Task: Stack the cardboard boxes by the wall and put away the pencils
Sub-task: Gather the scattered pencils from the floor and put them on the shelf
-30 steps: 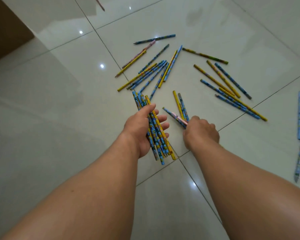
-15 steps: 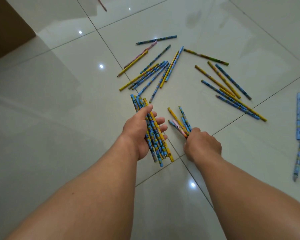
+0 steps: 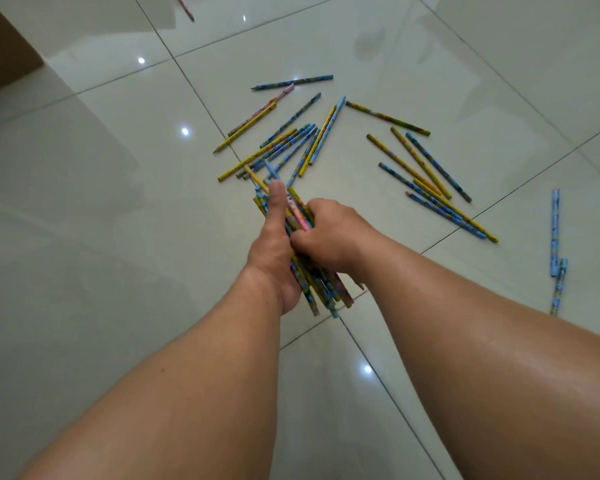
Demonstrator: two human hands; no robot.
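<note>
A brown cardboard box (image 3: 0, 46) stands on the tiled floor (image 3: 84, 237) at its far-left edge, only one corner in view. One lone pencil (image 3: 185, 8) lies at the far edge, cut off by the frame.

Further right, near the middle of the floor, the left hand (image 3: 274, 251) grips a bundle of pencils (image 3: 317, 289) – blue and yellow, packed too tightly to count. Its thumb lies straight along the top of the bundle; the other fingers are hidden beneath it. The right hand (image 3: 329, 233) meets it from the right, fingers curled down around the same bundle, fingertips hidden.

Just beyond the hands lies a loose fan of pencils (image 3: 284, 147), about a dozen: mostly blue, four or so yellow, one pink. The nearest ends almost touch the bundle.

To the right, well apart from the fan, a second group (image 3: 426, 174) holds seven – three yellow, three blue and one greenish.

At the floor's right edge lie two blue pencils (image 3: 555, 233), end to end and overlapping slightly.
</note>
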